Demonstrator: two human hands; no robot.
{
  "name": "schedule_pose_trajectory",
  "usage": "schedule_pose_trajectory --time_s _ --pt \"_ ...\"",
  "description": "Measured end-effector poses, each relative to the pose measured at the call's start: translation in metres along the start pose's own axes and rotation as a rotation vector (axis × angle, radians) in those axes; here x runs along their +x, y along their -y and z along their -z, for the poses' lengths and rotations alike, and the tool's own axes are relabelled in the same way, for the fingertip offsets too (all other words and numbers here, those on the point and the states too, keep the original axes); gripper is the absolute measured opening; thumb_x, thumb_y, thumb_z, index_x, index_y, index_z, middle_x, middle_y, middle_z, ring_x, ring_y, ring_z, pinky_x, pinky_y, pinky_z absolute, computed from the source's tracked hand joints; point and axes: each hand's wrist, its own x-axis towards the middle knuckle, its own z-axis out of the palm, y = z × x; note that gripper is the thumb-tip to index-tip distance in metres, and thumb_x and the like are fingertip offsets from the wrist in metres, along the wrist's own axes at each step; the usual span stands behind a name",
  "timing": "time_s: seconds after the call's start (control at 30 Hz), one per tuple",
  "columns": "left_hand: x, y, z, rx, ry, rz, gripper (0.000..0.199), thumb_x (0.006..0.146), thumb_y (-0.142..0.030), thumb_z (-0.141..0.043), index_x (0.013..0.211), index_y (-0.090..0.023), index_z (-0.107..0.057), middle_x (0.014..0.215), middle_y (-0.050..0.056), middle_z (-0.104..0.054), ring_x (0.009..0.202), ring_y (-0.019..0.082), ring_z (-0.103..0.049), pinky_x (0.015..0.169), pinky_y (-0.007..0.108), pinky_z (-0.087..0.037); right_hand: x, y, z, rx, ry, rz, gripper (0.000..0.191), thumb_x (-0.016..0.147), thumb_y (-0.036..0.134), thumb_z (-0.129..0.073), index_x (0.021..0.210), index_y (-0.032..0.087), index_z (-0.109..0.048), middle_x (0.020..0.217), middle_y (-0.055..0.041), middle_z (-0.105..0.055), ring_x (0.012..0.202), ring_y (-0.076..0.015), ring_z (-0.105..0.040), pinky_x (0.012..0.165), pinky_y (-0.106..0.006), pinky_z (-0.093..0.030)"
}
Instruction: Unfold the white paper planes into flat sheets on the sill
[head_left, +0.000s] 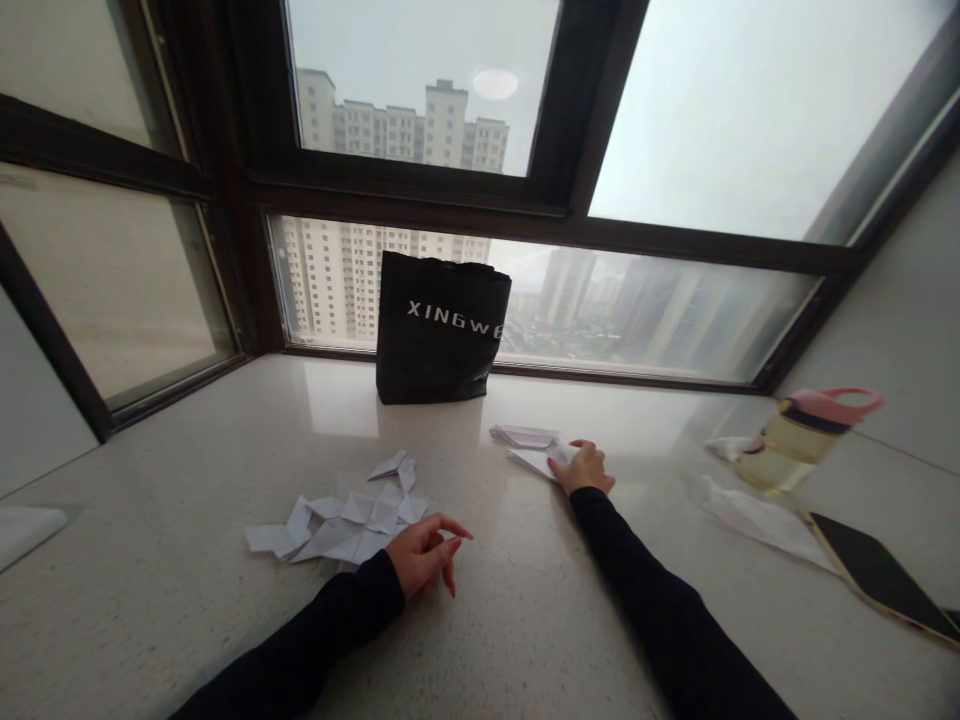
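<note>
Okay so there's a bunch of folded white paper on the speckled worktop [480, 640]. The right hand [589, 467] is at the paper strips [534, 460], which lie in two little bundles at about 9 to 10 o'clock from its grip. Its thumb overlaps the end of the nearer bundle, but I can't tell if the grip is actually clamped on any paper.

The left hand [427, 558] has its grip apart, fingers loosely bent, nothing held. The interlocked paper construction [360, 518] lies right beside it, round its 10 o'clock, and those strips are up at its 1 to 2 o'clock.

Black XINGWE-something bag [442, 335] stands by the window at the right hand's 10 to 11 o'clock. Pink-lidded water bottle [795, 450] is well over at its 3, crumpled tissue [769, 520] nearer 4, and the smartphone [877, 570] also at 4, further out.
</note>
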Motion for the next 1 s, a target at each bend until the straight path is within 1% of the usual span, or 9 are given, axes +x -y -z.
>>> schedule_pose_trajectory --time_s 0.2,0.3,0.4,0.5,0.57,0.63,0.77,0.87,1.0 --pt "0.0 0.0 0.0 0.061 -0.001 -0.025 0.041 0.071 -0.05 -0.04 0.086 -0.013 -0.05 0.042 -0.005 -0.054 0.02 0.003 -0.031 0.024 0.014 -0.021 0.001 0.008 0.02 0.12 -0.103 0.03 0.047 0.072 0.029 -0.044 0.114 0.015 -0.027 0.102 -0.0144 -0.038 0.099 -0.0297 -0.037 0.073 -0.047 -0.027" --pt "-0.003 -0.002 -0.002 0.129 -0.015 -0.05 0.033 0.075 -0.042 -0.04 0.083 -0.013 -0.053 0.042 -0.005 -0.054 0.023 0.002 -0.031 0.027 0.013 -0.021 -0.006 0.02 0.034 0.213 -0.04 0.148 0.045 0.073 0.026 -0.039 0.115 0.013 -0.027 0.097 -0.0126 -0.04 0.096 -0.0284 -0.038 0.072 -0.045 -0.03" --pt "-0.008 -0.007 -0.008 0.209 -0.028 -0.073 0.027 0.075 -0.035 -0.041 0.082 -0.013 -0.055 0.043 -0.004 -0.054 0.026 0.003 -0.034 0.029 0.013 -0.023 -0.035 0.034 0.042 0.328 0.193 0.396 0.036 0.071 0.024 -0.043 0.106 0.018 -0.041 0.083 -0.0046 -0.048 0.07 -0.0178 -0.05 0.061 -0.031 -0.039" --pt "-0.012 -0.018 -0.011 0.344 -0.063 -0.099 0.024 0.077 -0.031 -0.039 0.082 -0.015 -0.056 0.046 -0.003 -0.056 0.03 0.005 -0.04 0.032 0.014 -0.028 -0.079 0.043 0.045 0.405 0.486 0.646 0.025 0.062 0.025 -0.056 0.087 0.024 -0.055 0.064 0.0049 -0.052 0.045 -0.0092 -0.046 0.047 -0.021 -0.038" --pt "-0.01 -0.028 -0.003 0.546 -0.141 -0.116 0.021 0.077 -0.026 -0.038 0.084 -0.016 -0.056 0.052 -0.003 -0.058 0.037 0.007 -0.046 0.039 0.016 -0.035 -0.105 0.047 0.045 0.475 0.723 0.794 0.022 0.066 0.022 -0.053 0.088 0.023 -0.055 0.059 0.0059 -0.051 0.041 -0.0075 -0.044 0.043 -0.019 -0.035" --pt "-0.005 -0.038 0.013 0.733 -0.253 -0.109 0.02 0.076 -0.019 -0.038 0.086 -0.017 -0.055 0.065 0.0 -0.06 0.051 0.01 -0.052 0.053 0.019 -0.04 -0.12 0.05 0.045 0.514 0.799 0.845 0.022 0.069 0.019 -0.05 0.09 0.021 -0.054 0.055 0.0059 -0.047 0.042 -0.0078 -0.042 0.044 -0.019 -0.033" --pt "0.011 -0.044 0.056 0.949 -0.519 0.019 0.025 0.072 -0.018 -0.043 0.093 -0.01 -0.052 0.096 0.014 -0.053 0.091 0.024 -0.046 0.08 0.036 -0.032 -0.126 0.053 0.041 0.477 0.742 0.847 0.019 0.07 0.016 -0.046 0.087 0.018 -0.055 0.049 0.0065 -0.039 0.046 -0.0096 -0.039 0.045 -0.02 -0.029" --pt "0.022 -0.038 0.075 1.053 -0.649 0.156 0.033 0.068 -0.036 -0.05 0.084 -0.008 -0.055 0.096 0.02 -0.049 0.096 0.036 -0.039 0.075 0.047 -0.03 -0.127 0.052 0.036 0.422 0.69 0.868 0.02 0.07 0.016 -0.044 0.087 0.018 -0.055 0.051 0.0058 -0.039 0.048 -0.0107 -0.04 0.048 -0.021 -0.028" --pt "0.033 -0.031 0.081 1.117 -0.664 0.205 0.034 0.054 -0.04 -0.062 0.072 -0.012 -0.055 0.091 0.016 -0.051 0.093 0.035 -0.041 0.072 0.046 -0.032 -0.131 0.048 0.033 0.41 0.63 0.892 0.022 0.071 0.016 -0.043 0.088 0.019 -0.056 0.054 0.0047 -0.041 0.051 -0.0114 -0.041 0.05 -0.022 -0.028"
